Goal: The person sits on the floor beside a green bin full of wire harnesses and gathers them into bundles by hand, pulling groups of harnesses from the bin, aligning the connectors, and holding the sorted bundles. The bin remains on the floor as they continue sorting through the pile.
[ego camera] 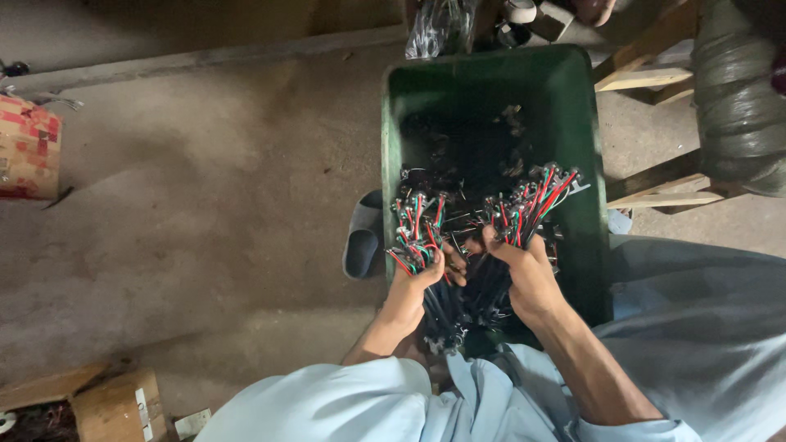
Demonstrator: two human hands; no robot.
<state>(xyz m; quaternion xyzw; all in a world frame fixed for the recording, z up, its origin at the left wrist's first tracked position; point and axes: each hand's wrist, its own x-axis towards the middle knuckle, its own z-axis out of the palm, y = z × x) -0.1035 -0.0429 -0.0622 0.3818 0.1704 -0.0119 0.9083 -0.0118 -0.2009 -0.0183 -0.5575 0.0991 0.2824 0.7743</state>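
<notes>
My left hand [416, 282] is closed around a bunch of short wires [417, 225] with red, green and black leads and small ends. My right hand [524, 266] grips a second, larger bunch of the same wires [536, 196], fanned up to the right. Both hands are held over a green plastic bin [565, 90] that holds a dark heap of more wired parts [467, 147]. Black cable tails [458, 315] hang down between my wrists. My light blue sleeves and lap fill the bottom of the view.
A grey slipper [362, 237] lies on the concrete floor left of the bin. A red-and-tan box [29, 147] sits far left, cardboard boxes [119, 405] at bottom left. Wooden frame pieces [655, 74] and a wrapped dark roll [737, 98] stand at right.
</notes>
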